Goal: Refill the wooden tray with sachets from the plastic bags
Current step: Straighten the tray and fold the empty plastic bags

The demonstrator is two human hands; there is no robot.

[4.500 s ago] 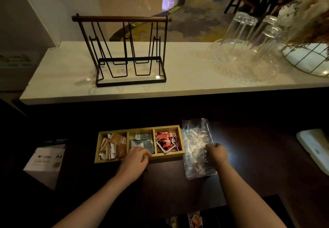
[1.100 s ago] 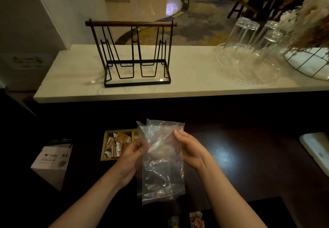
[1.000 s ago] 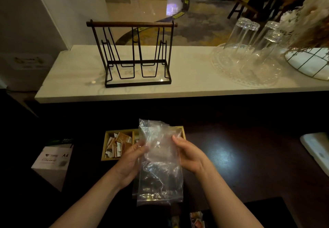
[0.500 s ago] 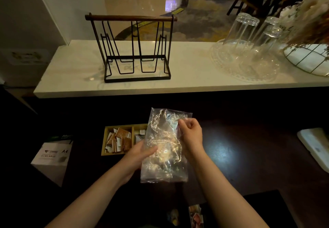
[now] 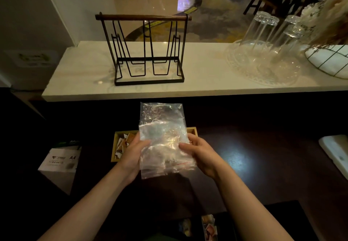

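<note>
Both hands hold a clear, crumpled plastic bag (image 5: 162, 139) upright above the dark counter; it looks empty, with a red line near its lower end. My left hand (image 5: 131, 152) grips its left edge and my right hand (image 5: 197, 152) grips its right edge. Behind the bag lies the wooden tray (image 5: 116, 146); only its left compartment with brown and white sachets (image 5: 124, 141) and its far right corner show. More sachets (image 5: 209, 227) lie at the bottom edge of the view.
A white A4 paper box (image 5: 60, 163) stands to the left. On the pale marble ledge behind are a black wire rack (image 5: 148, 50), a glass platter with upturned glasses (image 5: 263, 56) and a wire basket (image 5: 331, 60). A white object (image 5: 335, 152) lies at right.
The bag was lifted from the counter beside the tray. In the last second it has been turned over between both hands, which now grip its sides lower down.
</note>
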